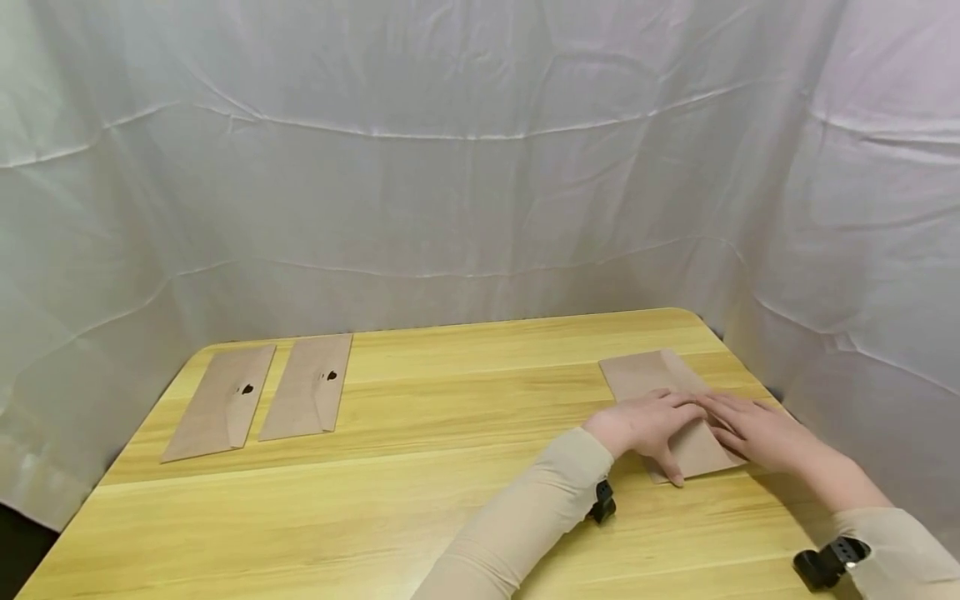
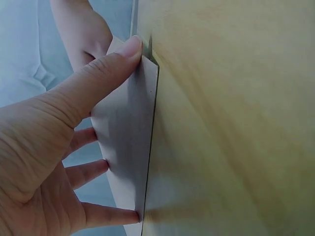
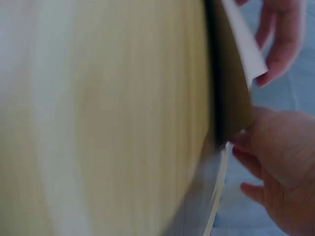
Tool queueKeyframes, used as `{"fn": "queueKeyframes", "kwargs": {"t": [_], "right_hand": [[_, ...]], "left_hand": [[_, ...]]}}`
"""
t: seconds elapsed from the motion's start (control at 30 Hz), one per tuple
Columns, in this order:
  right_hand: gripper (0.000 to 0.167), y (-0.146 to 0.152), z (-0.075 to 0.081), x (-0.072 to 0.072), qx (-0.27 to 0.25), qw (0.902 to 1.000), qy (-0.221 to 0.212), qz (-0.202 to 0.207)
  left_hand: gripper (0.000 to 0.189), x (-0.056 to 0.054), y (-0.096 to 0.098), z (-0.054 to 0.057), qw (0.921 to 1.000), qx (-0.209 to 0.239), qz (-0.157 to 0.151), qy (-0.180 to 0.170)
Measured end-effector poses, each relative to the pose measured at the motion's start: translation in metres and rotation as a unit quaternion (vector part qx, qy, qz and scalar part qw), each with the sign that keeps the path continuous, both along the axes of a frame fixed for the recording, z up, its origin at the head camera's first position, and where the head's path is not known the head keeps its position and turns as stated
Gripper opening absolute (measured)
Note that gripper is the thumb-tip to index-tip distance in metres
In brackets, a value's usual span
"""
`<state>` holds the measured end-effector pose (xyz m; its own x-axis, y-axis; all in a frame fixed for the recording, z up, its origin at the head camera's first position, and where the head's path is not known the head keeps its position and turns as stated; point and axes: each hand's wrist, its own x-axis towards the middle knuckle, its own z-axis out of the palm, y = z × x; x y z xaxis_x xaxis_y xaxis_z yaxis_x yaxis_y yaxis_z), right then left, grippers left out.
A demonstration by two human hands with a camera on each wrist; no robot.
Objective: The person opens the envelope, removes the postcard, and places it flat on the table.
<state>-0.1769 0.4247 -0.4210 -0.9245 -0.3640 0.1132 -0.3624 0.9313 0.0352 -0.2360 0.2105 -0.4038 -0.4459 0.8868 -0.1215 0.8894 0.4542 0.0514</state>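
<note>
On the right of the table lies a brown paper envelope (image 1: pixel 637 375), with both hands over its middle. My left hand (image 1: pixel 656 423) rests on it with fingers spread, the thumb near its front edge. In the left wrist view the fingertips (image 2: pixel 129 216) press on the paper (image 2: pixel 129 123). My right hand (image 1: pixel 765 433) is at the envelope's right side and pinches its edge, fingers close to the left fingertips. Seen from the right wrist, a brown paper panel (image 3: pixel 234 83) tilts up from the table, with the right hand (image 3: pixel 283 157) at its corner.
Two similar envelopes, a left one (image 1: pixel 213 408) and a right one (image 1: pixel 303 396), lie side by side at the far left, each with a small dark mark. White cloth (image 1: pixel 465 192) hangs behind and beside the wood-grain table (image 1: pixel 315 525).
</note>
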Motion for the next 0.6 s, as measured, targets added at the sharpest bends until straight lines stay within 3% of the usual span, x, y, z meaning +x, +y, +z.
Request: {"fn": "queueKeyframes", "kwargs": {"t": [0.17, 0.4, 0.5, 0.6], "right_hand": [[0.046, 0.007, -0.007, -0.005, 0.046, 0.996, 0.049, 0.059], [0.038, 0.011, -0.015, -0.012, 0.068, 0.9771, 0.133, 0.152], [0.037, 0.009, -0.013, -0.012, 0.07, 0.9757, 0.135, 0.158], [0.04, 0.006, -0.009, -0.012, 0.061, 0.9821, 0.107, 0.143]], "left_hand": [[0.107, -0.003, -0.003, -0.003, 0.9998, 0.016, -0.008, -0.007], [0.105, -0.007, -0.005, -0.005, 0.9995, 0.021, -0.018, -0.016], [0.103, -0.008, -0.006, -0.004, 0.9994, 0.023, -0.019, -0.016], [0.104, -0.008, -0.007, -0.004, 0.9993, 0.024, -0.022, -0.016]]}}
